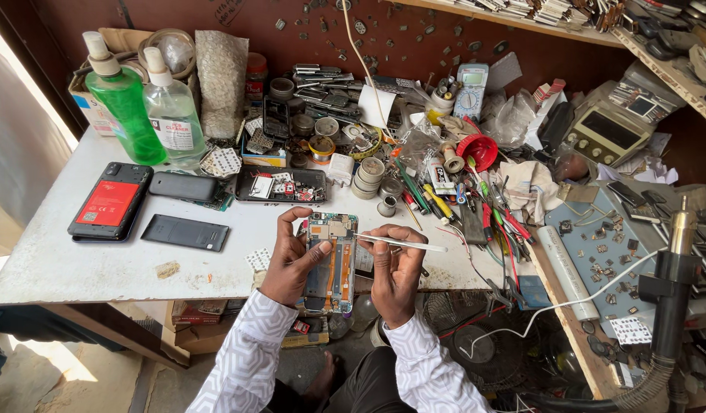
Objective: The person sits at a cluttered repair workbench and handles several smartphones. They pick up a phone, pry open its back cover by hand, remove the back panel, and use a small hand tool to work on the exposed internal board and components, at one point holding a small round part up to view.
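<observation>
My left hand (290,260) grips an opened smartphone (331,260) with its back cover off, so the circuit board and orange flex cables show. It is held upright over the white table's front edge (100,264). My right hand (395,268) pinches a thin white tool (403,244), held level with one end at the phone's right side. Both arms wear white patterned sleeves.
A black phone with a red sticker (110,201), a dark phone (183,186) and a battery (185,232) lie at left. Green (126,107) and clear (172,111) bottles stand behind. Screwdrivers (475,206), tape rolls (368,177), a multimeter (471,90) and parts clutter the right. A hot-air nozzle (678,252) stands far right.
</observation>
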